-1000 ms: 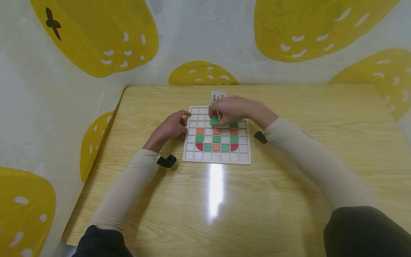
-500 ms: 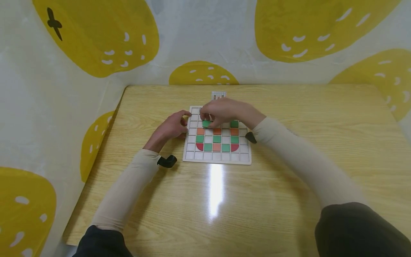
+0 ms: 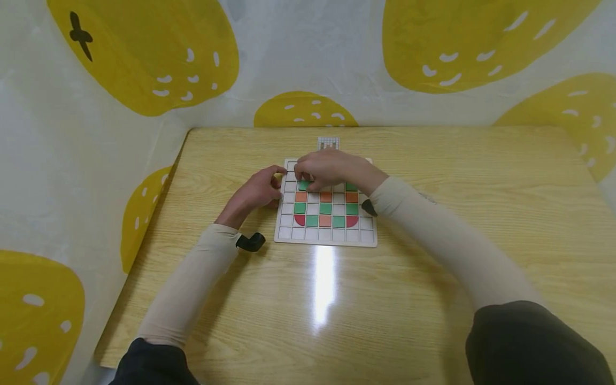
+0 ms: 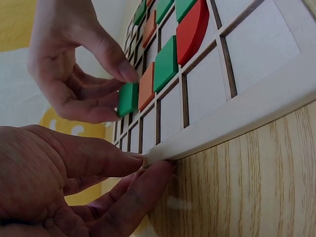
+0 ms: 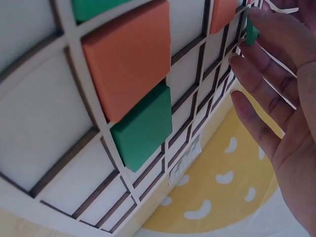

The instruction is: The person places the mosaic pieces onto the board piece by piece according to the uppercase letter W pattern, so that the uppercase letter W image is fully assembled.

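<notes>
A white grid board (image 3: 312,234) lies on the table with several green, orange and red tiles in its cells. My right hand (image 3: 324,167) pinches a green square tile (image 4: 128,98) between thumb and fingers. That tile is at the cell just beyond the left orange tile (image 4: 146,87); whether it sits fully down cannot be told. My left hand (image 3: 259,188) holds the board's left edge by thumb and fingertips, seen close in the left wrist view. A red rounded tile (image 4: 193,30) lies at the near left of the pattern. The right hand hides part of the board's far rows.
A small card (image 3: 328,142) with a printed grid pattern lies just behind the board. The wooden table (image 3: 457,160) stretches to both sides. A cloth with yellow shapes (image 3: 308,75) hangs behind and at the left.
My right hand has moved left across the board with the green tile, from the middle column to the left one, and lowered it. The left hand has stayed at the board's edge.
</notes>
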Demonstrator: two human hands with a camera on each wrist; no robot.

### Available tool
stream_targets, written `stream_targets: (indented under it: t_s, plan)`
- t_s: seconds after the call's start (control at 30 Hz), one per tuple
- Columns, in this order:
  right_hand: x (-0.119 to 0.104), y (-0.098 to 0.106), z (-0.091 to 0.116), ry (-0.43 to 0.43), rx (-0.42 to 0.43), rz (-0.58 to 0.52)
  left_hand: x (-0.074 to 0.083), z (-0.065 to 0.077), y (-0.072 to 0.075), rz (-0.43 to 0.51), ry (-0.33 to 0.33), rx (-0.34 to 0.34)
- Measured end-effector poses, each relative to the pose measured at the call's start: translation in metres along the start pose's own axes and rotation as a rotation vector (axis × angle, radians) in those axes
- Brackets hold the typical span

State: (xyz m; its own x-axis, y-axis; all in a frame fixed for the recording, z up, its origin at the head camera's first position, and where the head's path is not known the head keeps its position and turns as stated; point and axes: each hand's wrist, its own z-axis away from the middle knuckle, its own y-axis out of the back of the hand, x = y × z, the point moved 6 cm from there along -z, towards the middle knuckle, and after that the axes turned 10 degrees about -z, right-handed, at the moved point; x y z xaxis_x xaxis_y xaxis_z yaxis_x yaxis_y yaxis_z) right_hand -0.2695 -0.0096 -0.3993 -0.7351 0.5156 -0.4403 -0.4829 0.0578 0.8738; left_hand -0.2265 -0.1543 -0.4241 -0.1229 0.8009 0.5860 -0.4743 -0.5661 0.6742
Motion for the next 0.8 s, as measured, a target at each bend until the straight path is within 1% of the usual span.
stream_targets:
  t_s: [0.17, 0.33, 0.5, 0.67, 0.8]
  plan:
    - [0.0, -0.001, -0.001, 0.007, 0.013, 0.019, 0.0, -0.001, 0.0, -0.016, 0.002, 0.001]
    - [-0.002, -0.002, -0.001, 0.024, 0.021, 0.004, 0.0, -0.002, 0.0, -0.021, -0.002, -0.003]
    - [-0.002, -0.002, 0.001, 0.021, 0.021, -0.004, 0.001, -0.001, 0.0, -0.025, 0.0, -0.005]
    - [0.0, 0.001, 0.011, 0.008, 0.029, -0.028, 0.002, 0.001, 0.001, -0.028, 0.007, -0.004]
    - [0.002, 0.006, 0.026, 0.005, 0.038, -0.046, 0.0, 0.004, 0.003, -0.032, 0.006, -0.004]
